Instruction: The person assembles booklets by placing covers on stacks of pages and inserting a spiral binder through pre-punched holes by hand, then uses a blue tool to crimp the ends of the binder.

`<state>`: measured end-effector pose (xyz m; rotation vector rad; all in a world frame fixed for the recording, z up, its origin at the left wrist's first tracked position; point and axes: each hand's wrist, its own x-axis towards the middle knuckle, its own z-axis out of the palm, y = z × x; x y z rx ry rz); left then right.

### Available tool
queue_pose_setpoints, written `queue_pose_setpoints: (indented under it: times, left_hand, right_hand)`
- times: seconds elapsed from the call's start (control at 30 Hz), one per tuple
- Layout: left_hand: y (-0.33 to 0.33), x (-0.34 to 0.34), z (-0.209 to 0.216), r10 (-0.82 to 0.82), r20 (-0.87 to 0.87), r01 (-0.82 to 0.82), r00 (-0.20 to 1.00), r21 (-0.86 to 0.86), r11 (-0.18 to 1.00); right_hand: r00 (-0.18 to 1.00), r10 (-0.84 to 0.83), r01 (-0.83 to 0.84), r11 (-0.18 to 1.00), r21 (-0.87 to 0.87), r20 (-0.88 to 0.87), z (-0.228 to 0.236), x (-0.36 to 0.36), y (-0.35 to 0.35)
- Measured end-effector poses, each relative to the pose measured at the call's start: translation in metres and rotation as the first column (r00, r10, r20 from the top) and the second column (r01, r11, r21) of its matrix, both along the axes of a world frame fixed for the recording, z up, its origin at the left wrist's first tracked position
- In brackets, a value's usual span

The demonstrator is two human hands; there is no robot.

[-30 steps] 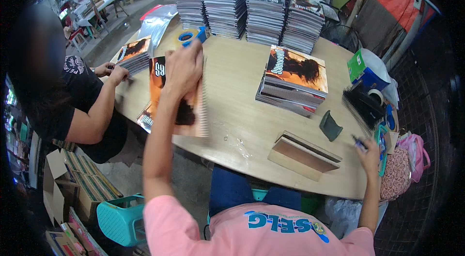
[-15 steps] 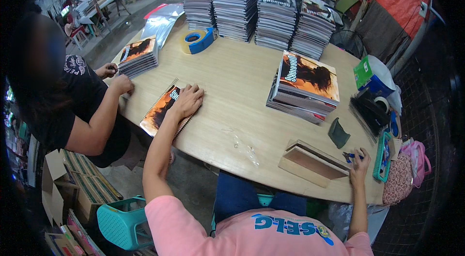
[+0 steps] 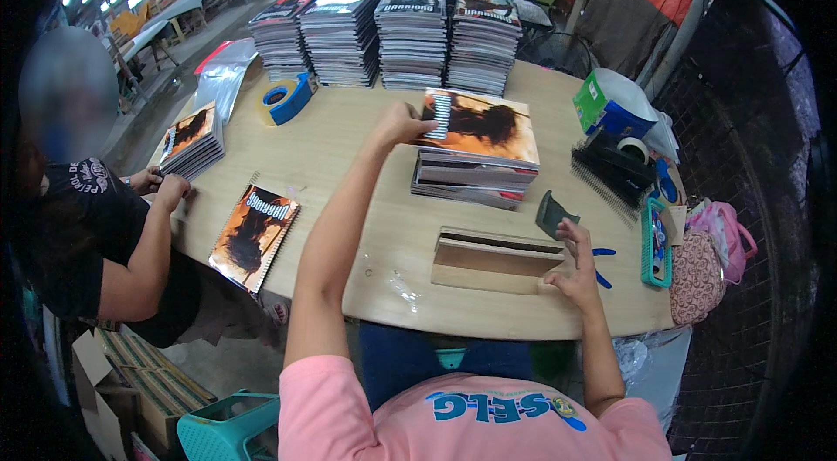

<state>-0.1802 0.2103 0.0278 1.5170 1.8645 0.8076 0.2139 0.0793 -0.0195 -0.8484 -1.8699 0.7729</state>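
Your left hand (image 3: 403, 125) is clamped on the left edge of the top book (image 3: 484, 125), above a stack (image 3: 466, 178) right of the tabletop's (image 3: 323, 138) middle. Your right hand (image 3: 574, 274) is empty, thumb and fingers apart, at the right end of the wood stand (image 3: 488, 267) toward the near edge. Pliers (image 3: 602, 253) just beside it. Spiral book (image 3: 253, 239) at the near edge, left part. Four tall piles (image 3: 410, 43) along the far edge; green basket (image 3: 646, 256) by the right edge.

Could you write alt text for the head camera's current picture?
A person's left hand grips the top book of a stack on a table; the open right hand is near a wooden stand and blue-handled tool. A co-worker is at left.
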Motion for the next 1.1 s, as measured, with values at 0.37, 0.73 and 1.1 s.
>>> queue_pose_setpoints:
  times: [0.37, 0.73, 1.1]
  left_hand:
    - [-0.134, 0.084, 0.041, -0.316, 0.510, -0.135, 0.800, 0.666, 0.733]
    - [-0.200, 0.036, -0.057, -0.040, 0.608, -0.322, 0.793, 0.474, 0.819]
    - [-0.197, 0.041, -0.063, -0.107, 0.647, -0.282, 0.755, 0.468, 0.837]
  right_hand:
    - [0.972, -0.037, -0.010, 0.980, -0.199, -0.233, 0.107, -0.050, 0.044]
    - [0.961, 0.263, -0.262, 0.965, 0.023, -0.083, 0.073, -0.131, 0.008]
    - [0.952, 0.278, -0.279, 0.960, 0.012, -0.129, 0.077, -0.121, 0.009]
